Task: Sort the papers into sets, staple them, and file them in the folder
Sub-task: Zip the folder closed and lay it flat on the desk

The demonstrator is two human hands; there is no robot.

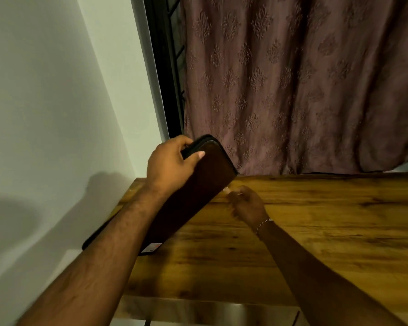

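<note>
Folder [198, 196]: dark brown, closed, tilted on a diagonal over the left end of the bench [316, 220]. Its top corner is raised above the bench's far left corner, and its low end is down at the bench's left edge, with one bottom corner poking out past that edge. There's a small red-and-white sticker [152, 247] on the low end, text too small to read. Can't tell if the low end rests on the bench or is just above it. Left hand [170, 165] is clamped on the raised top corner, thumb flat on the brown face, fingers wrapped over the dark spine side, forearm running along the bench's left edge. Right hand [247, 205] is above the bench top, further in from the left end, fingers curled with fingertips right at the folder's long right-hand edge. It's motion-blurred, so I can't tell if it's pinching the edge, just touching it, or slightly clear. Thin bracelet [263, 223] on that wrist. The hands are apart, one on each side of the folder. The bench is glossy yellow-brown wood grain. A mauve patterned curtain [304, 78] hangs behind the bench's far edge, a pale wall [45, 90] runs off its left side, and a dark window frame [165, 67] sits above its far left corner between the two.
</note>
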